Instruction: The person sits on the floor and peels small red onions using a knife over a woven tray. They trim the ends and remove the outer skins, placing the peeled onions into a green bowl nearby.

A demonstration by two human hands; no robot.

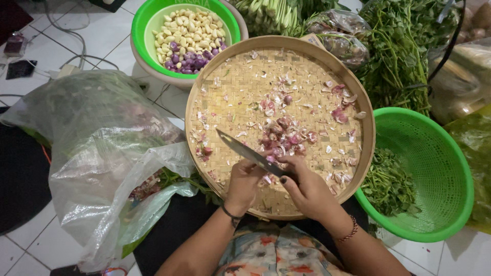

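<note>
Gripping a knife (245, 152), right hand (307, 191) works above shallot-strewn bamboo tray (368, 148).

We see a large clear plastic bag (102, 148), crumpled, on the floor at left | a small clear bag (340, 33) of produce at top centre beside the greens | a yellowish translucent bag (473, 138) at the right edge | no labels, signs or screens.

Both forearms reach forward, bare, meeting at the middle. Left hand (244, 181) curled shut, fingertips pinched together — dark band at its wrist. Right hand (306, 188) closed in a grip, thumb forward — beaded bracelet at its wrist.
</note>
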